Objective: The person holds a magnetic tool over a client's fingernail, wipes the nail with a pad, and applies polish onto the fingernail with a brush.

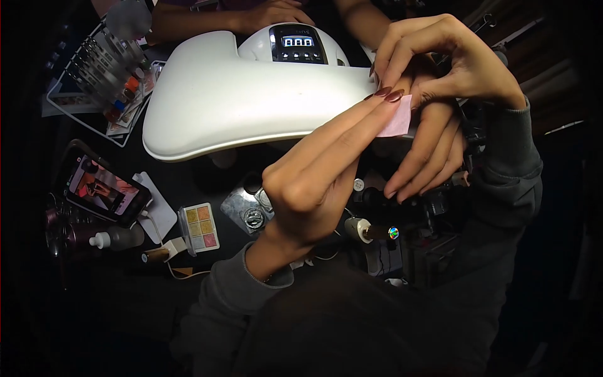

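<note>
My left hand [314, 176] reaches up from the lower middle, its long dark-red nails pinching a small pink wipe [396, 119]. The wipe lies against the fingers of another person's hand [433, 141], which rests by the right end of a white armrest [251, 100]. From the right, my right hand [465, 60] curls over that same hand, thumb and fingers closed round one of its fingers. The held fingertip is mostly hidden behind my fingers.
Behind the armrest stands a white nail lamp [298, 44] with a lit display. A wire rack [88, 103] is at upper left. Below it lie a phone [107, 188], a dropper bottle [119, 239], a glitter palette [201, 227] and a nail drill handpiece [361, 230].
</note>
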Demonstrator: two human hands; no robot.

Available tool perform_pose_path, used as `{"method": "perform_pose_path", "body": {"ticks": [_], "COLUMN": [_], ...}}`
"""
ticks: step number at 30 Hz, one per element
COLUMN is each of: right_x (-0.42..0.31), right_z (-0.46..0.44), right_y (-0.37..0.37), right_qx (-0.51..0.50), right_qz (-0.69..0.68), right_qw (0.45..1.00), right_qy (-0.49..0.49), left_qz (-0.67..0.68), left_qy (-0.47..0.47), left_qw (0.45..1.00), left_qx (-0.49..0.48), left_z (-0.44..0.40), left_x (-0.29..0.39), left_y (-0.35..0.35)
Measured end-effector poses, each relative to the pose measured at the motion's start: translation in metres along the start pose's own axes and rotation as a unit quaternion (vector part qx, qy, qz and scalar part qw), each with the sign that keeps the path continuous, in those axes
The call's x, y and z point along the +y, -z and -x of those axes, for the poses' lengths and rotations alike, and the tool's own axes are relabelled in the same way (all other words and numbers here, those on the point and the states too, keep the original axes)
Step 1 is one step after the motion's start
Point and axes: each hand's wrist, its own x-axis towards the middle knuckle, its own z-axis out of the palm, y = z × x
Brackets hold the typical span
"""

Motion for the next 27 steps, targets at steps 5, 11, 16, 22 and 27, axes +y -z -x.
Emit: {"method": "perform_pose_path", "body": {"ticks": [5,11,16,22,27], "right_x": [0.006,0.006,0.015,0.018,0.011], "right_z": [0.005,0.009,0.012,0.011,0.01], "right_y": [0.005,-0.001,0.0,-0.005,-0.008], "right_qx": [-0.006,0.02,0.021,0.033,0.041], "right_qz": [-0.086,-0.179,-0.162,-0.157,-0.09], "right_qw": [0.996,0.983,0.987,0.987,0.995], "right_qy": [-0.012,-0.033,-0.01,0.015,0.007], "left_qz": [-0.031,-0.109,-0.113,-0.145,-0.127], "left_qy": [-0.087,-0.113,-0.109,-0.125,-0.104], "left_qw": [0.996,0.988,0.987,0.981,0.986], "left_qx": [-0.011,-0.002,-0.013,0.012,-0.021], "left_z": [0.004,0.003,0.003,0.004,0.002], "left_x": [-0.011,0.002,0.002,0.007,0.011], "left_y": [-0.008,-0.012,-0.013,-0.011,-0.005]}}
